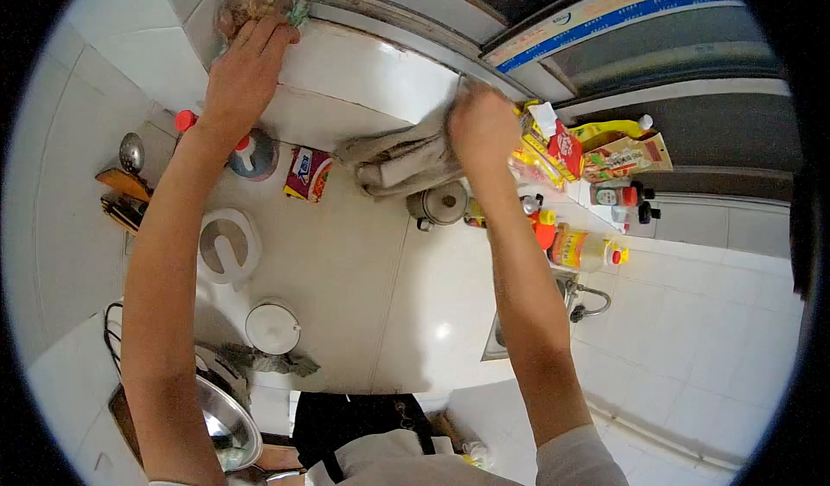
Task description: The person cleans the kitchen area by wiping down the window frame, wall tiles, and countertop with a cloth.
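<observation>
In the head view my left hand (246, 71) reaches to the far left corner of the window sill. Its fingers are closed over a see-through bag or jar (251, 3) with brownish contents and a pink top; which of the two it is, I cannot tell. My right hand (484, 131), slightly blurred, is closed on a grey rag (415, 153) pressed against the white sill ledge (372, 67). The rag drapes down over the ledge's front edge. Just below the rag stands a small lidded metal pot (439, 203).
Food packets (562, 149) and an oil bottle (579, 248) crowd the right, near the sink tap (592, 300). A purple-red box (308, 175), a large bottle (255, 153), a white lidded container (229, 246) and a white round lidded pot (273, 327) stand on the counter (363, 261).
</observation>
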The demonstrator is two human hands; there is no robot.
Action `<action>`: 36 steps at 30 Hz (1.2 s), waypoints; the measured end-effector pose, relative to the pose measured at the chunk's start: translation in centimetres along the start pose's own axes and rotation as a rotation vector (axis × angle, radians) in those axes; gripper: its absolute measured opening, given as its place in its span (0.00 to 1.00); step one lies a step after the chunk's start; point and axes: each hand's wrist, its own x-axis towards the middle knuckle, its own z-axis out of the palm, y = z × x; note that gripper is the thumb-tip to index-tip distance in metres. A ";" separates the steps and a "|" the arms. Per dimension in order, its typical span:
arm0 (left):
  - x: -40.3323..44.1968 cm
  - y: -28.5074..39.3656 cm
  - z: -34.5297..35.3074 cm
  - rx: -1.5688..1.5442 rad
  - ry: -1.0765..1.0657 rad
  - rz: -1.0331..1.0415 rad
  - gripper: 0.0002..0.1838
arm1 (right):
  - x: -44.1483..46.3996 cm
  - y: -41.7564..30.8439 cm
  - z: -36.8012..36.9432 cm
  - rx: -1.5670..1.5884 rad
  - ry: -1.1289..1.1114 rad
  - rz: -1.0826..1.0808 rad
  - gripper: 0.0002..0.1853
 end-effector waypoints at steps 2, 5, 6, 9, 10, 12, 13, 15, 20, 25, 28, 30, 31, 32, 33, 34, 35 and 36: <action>0.7 1.4 0.2 -0.049 0.071 0.015 0.17 | 0.9 1.2 1.8 0.035 0.199 -0.168 0.10; 1.0 -0.9 -2.0 -0.008 -0.036 0.031 0.17 | 0.9 -2.1 2.8 0.246 0.217 -0.295 0.12; 0.9 0.0 -1.1 -0.021 0.005 0.048 0.17 | 0.4 0.1 2.3 0.071 0.104 -0.206 0.12; 0.0 -0.7 -0.3 0.031 0.100 0.078 0.17 | -0.7 4.7 1.3 -0.090 0.081 -0.021 0.15; 0.1 -0.6 -0.3 0.043 0.110 0.101 0.16 | -1.0 4.6 1.2 -0.030 0.225 -0.083 0.16; 0.3 -0.7 -0.5 0.060 0.139 0.138 0.16 | 0.1 2.1 2.0 -0.073 0.223 -0.097 0.15; 0.3 -0.7 -0.6 0.064 0.148 0.146 0.16 | 0.4 0.8 2.4 -0.091 0.218 -0.093 0.15; 0.2 -0.8 -0.5 0.050 0.164 0.147 0.16 | 1.1 -0.8 3.0 -0.106 0.306 -0.161 0.07; 0.3 -0.3 -0.6 0.063 0.126 0.095 0.15 | 1.7 -2.7 4.8 0.092 0.366 -0.340 0.05; 0.7 -0.9 -1.1 0.099 0.042 0.157 0.14 | 3.8 -6.6 6.1 0.341 0.324 -0.523 0.08; 1.4 -0.4 -1.7 0.067 0.013 0.202 0.14 | 3.2 -6.7 5.2 0.359 0.228 -0.643 0.07; 1.2 -1.2 -2.7 0.064 0.036 0.232 0.14 | 3.9 -6.7 4.9 0.284 0.201 -0.517 0.07; 1.1 -0.7 -3.1 0.052 0.054 0.246 0.15 | 4.1 -7.5 5.0 0.278 0.235 -0.459 0.07; 1.1 -0.2 -3.3 0.033 0.073 0.260 0.15 | 4.3 -8.1 5.2 0.266 0.266 -0.398 0.07; 1.0 -0.1 -3.4 0.018 0.054 0.235 0.15 | 4.4 -8.5 5.4 0.247 0.291 -0.336 0.07; 1.0 -0.2 -3.5 0.002 0.034 0.208 0.15 | 4.5 -9.0 5.9 0.273 0.319 -0.349 0.07; 0.9 -0.1 -3.5 -0.021 0.019 0.174 0.15 | 4.8 -9.4 6.2 0.291 0.344 -0.365 0.08; 1.1 -0.2 -3.4 -0.059 0.070 0.237 0.16 | 5.2 -9.7 6.6 0.308 0.369 -0.384 0.08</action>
